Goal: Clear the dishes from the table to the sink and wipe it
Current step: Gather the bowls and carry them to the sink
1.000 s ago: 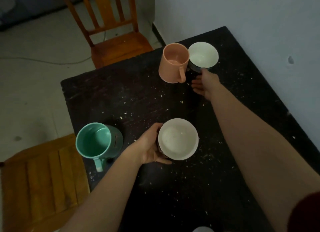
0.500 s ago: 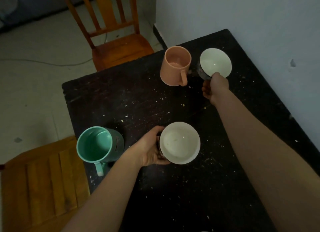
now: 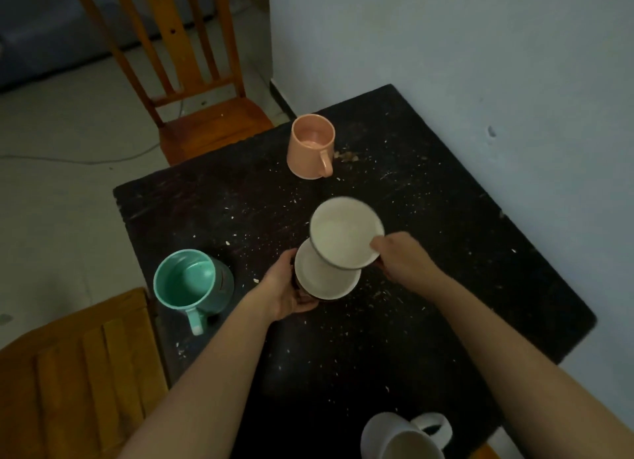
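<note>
Since half a second ago the right hand (image 3: 401, 257) has carried the upper bowl (image 3: 344, 232) away from the pink mug (image 3: 310, 146) to the middle of the black table (image 3: 446, 287). The bowl is now tilted and overlaps the lower bowl (image 3: 322, 281) from above; contact between the two cannot be told. Right hand pinches the upper bowl's near rim, thumb over the edge; left hand (image 3: 288, 287) curls round the lower bowl's dark outer wall. Green mug (image 3: 188, 283) stands left of the left hand, apart; white mug (image 3: 401, 438) sits at the near edge; pale crumbs are scattered over the tabletop.
</note>
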`<state>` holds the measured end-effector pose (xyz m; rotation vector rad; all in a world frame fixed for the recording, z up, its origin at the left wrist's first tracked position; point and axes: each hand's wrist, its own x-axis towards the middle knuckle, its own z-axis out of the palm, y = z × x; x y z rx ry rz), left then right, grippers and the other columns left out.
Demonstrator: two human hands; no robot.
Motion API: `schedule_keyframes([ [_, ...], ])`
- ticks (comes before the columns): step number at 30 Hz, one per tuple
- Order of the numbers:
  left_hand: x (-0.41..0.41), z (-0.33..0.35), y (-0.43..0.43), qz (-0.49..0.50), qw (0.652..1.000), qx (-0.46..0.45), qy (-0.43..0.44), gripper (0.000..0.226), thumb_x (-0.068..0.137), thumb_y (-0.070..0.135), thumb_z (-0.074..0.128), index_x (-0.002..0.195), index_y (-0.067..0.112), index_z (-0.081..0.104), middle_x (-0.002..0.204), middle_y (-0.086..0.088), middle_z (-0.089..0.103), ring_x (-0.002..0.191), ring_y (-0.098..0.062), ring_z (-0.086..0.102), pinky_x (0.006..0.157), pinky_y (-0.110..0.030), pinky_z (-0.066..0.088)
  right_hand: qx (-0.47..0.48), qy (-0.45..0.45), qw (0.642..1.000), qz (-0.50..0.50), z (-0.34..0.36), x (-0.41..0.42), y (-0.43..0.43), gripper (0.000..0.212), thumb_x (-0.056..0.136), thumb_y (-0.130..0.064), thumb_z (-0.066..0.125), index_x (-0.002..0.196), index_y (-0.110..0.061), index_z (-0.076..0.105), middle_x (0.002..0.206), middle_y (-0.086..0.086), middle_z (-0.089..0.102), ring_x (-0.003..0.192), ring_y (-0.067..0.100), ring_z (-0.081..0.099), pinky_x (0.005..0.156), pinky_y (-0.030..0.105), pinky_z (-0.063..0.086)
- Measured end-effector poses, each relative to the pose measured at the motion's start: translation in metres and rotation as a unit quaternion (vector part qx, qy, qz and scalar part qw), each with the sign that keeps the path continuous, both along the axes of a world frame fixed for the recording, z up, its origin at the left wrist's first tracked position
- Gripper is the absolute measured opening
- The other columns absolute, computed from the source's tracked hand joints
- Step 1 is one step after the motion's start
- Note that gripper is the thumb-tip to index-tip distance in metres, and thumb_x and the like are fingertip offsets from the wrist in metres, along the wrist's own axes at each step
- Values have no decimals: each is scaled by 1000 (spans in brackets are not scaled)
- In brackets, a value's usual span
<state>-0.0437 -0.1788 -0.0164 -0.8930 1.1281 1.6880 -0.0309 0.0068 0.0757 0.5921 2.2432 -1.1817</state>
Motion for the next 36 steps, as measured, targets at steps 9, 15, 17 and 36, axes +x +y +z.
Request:
schedule_keyframes([
  [9,17,-2,6,4,998,-36,45,61,91,61,33,131,18,48,104,-14,62,96,-30,62,82,-43,47,66,-6,996,51,-33,21,-16,33,96,-25,44,65,-14,49,60,1,46,51,11,40,52,24,35],
  [15,20,-1,8,12,997,-43,58,52,91,60,33,121,20,49,94,-14,62,95,-29,62,89,-44,45,109,-13,993,32,-49,21,-18,23,95,-34,46,100,-13,52,87,2,58,73,13,58,69,30,51],
  [17,22,2,10,22,997,-47,57,48,92,60,33,116,22,50,95,-14,62,94,-28,61,88,-43,45,63,-44,997,2,-50,21,-22,36,96,-32,42,125,-11,46,104,7,57,84,18,59,67,29,51],
  [36,137,107,29,-117,983,-13,144,27,90,47,47,107,28,56,108,-8,58,107,-31,53,83,-42,45,69,102,972,-201,40,199,-31,31,94,-19,42,112,-1,60,102,15,66,94,28,64,82,42,53],
])
